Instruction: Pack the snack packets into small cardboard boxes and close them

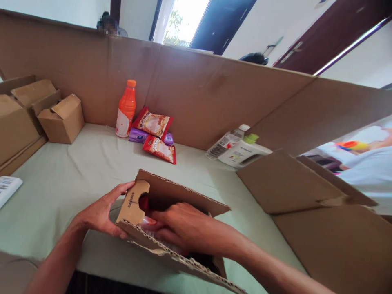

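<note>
An open cardboard box stands tilted at the near edge of the cloth-covered table. My left hand grips its left end, thumb at the near corner and fingers at the far corner. Inside the box is my right hand, its fingers bent and pressed against a clear-and-red plastic item at the left end. What kind of item it is, and how far the fingers wrap round it, is hidden by the hand and box walls. A darker red thing shows behind the flap's notch.
Against the back cardboard wall stand an orange drink bottle, red snack packets and a purple roll. A clear bottle and a white jug lie right. Cardboard boxes stand left; large flaps rise right.
</note>
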`<action>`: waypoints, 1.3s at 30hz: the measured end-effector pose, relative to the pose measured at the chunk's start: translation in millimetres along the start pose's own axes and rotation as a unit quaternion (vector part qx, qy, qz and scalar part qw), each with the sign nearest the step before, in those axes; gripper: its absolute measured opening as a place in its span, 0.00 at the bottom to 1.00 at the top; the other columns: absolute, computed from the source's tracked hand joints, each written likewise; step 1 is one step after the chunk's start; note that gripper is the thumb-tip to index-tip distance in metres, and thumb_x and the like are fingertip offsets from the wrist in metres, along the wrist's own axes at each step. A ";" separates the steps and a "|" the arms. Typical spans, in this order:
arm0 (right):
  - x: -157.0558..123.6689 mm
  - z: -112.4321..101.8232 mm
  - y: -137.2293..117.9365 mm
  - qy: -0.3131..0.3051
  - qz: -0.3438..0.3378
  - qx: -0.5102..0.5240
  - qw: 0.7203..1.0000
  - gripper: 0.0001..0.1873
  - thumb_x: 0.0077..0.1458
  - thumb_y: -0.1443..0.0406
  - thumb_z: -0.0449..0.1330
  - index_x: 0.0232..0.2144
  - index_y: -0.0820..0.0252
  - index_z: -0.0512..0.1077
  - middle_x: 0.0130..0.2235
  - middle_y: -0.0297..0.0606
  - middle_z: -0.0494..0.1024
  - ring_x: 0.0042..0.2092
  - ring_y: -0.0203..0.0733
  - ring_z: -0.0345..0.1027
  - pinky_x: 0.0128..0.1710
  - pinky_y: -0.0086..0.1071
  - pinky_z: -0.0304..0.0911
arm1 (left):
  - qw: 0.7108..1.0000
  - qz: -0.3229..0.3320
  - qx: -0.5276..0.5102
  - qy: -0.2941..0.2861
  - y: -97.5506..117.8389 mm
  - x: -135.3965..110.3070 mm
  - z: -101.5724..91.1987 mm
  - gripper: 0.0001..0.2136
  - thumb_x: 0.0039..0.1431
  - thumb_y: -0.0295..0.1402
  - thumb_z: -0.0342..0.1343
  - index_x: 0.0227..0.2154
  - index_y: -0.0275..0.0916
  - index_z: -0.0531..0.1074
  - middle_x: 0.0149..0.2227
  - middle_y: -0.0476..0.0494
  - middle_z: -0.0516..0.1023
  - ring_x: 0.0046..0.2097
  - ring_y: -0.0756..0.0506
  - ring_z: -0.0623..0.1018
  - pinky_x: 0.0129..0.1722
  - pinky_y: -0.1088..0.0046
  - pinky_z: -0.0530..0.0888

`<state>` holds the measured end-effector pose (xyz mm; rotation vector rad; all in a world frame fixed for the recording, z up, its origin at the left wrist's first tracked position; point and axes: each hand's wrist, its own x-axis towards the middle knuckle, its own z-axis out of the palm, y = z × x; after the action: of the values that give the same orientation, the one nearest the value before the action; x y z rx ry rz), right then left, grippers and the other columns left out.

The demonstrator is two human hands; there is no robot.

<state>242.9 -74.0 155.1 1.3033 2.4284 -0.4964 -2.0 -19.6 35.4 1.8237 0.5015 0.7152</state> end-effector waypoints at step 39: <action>-72.3 108.1 26.3 0.593 -0.013 0.224 0.773 0.12 0.60 0.70 0.59 0.44 0.53 0.77 0.47 0.43 0.82 0.47 0.50 0.77 0.46 0.44 0.72 | 1.000 -0.010 0.022 0.009 12.3 1.8 -0.7 0.53 0.43 0.58 0.69 0.69 0.48 0.53 0.70 0.37 0.56 0.69 0.26 0.59 0.69 0.47 0.55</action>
<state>316.9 -161.8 88.6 2.2926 3.4418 -0.2661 -1.2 -22.3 47.5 1.8518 0.5490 0.7121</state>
